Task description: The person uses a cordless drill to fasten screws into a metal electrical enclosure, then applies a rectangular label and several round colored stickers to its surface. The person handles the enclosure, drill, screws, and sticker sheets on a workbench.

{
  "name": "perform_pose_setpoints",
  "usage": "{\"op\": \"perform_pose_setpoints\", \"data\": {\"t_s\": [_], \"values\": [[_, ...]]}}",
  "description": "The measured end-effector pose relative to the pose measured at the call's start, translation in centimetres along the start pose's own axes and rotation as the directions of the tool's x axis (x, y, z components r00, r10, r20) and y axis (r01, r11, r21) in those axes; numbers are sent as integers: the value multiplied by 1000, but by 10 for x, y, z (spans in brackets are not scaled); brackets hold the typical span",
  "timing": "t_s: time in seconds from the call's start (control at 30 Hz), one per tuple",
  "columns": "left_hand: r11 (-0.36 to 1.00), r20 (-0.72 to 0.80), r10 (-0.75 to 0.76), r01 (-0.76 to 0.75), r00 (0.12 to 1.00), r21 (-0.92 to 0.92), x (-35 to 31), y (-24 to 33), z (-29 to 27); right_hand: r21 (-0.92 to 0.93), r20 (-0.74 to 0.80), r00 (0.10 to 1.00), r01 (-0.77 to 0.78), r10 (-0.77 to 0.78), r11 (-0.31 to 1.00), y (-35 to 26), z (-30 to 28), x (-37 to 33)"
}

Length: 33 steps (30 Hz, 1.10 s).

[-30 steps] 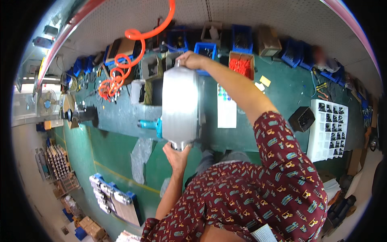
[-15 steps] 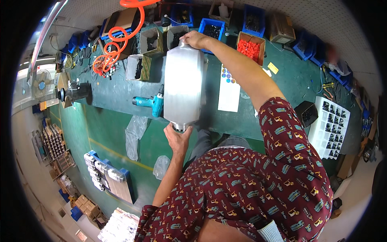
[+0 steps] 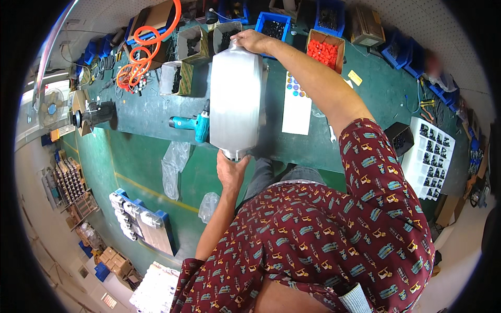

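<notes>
A: What is the left hand (image 3: pixel 231 169) doing?

B: It grips the short round neck at the near end of the silver metal housing (image 3: pixel 237 99), thumb on one side and fingers on the other.

A: And the right hand (image 3: pixel 253 40)?

B: It reaches across and closes on the narrow far end, fingers curled over it; the fingertips are partly hidden.

A: Where is the housing?

B: Between the two hands, its length running from the near edge of the tabletop (image 3: pixel 148 117) toward the far edge. Whether its underside touches the surface cannot be told from this view.

A: What lies nearest?

B: Just left of it, by the near edge, a teal power drill (image 3: pixel 200 125) lies on its side. To the right, a white sheet (image 3: pixel 296 117) with round stickers lies flat, and a wrench (image 3: pixel 332 134) shows beside the right upper arm.

A: Farther out?

B: Toward the far edge, a blue bin (image 3: pixel 259 26) of dark parts sits past the right hand, with a cardboard box (image 3: pixel 340 55) of red pieces to its right. An orange coiled hose (image 3: pixel 178 9) hangs over the far left part. Toward the right end stand a black box (image 3: pixel 399 128) and a white tray (image 3: pixel 414 156) with rows of small black parts.
</notes>
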<state>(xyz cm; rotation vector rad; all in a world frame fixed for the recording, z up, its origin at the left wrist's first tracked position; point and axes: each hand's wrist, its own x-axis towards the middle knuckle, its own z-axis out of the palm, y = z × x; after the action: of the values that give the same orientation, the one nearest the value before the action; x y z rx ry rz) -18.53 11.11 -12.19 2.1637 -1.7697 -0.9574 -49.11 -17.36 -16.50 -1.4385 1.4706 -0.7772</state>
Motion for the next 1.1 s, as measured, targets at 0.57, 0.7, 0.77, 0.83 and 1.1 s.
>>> {"op": "perform_pose_setpoints", "data": {"t_s": [0.57,0.7,0.77,0.83,1.1], "values": [[997,12,-61,60,998,49,1,4,1,70,-23,1000,1,0,998,12,7,7],[997,25,-46,44,999,61,3,1,1,51,6,999,-36,35,998,14,5,12],[999,25,18,-19,1000,35,5,-13,4,154,-37,999,-31,37,988,40,8,20],[998,27,-21,19,999,57,4,-10,3,197,-244,969,9,40,980,49,6,21],[998,56,-57,55,997,38,5,4,-5,103,2,946,-322,324,941,0,-18,29]]}}
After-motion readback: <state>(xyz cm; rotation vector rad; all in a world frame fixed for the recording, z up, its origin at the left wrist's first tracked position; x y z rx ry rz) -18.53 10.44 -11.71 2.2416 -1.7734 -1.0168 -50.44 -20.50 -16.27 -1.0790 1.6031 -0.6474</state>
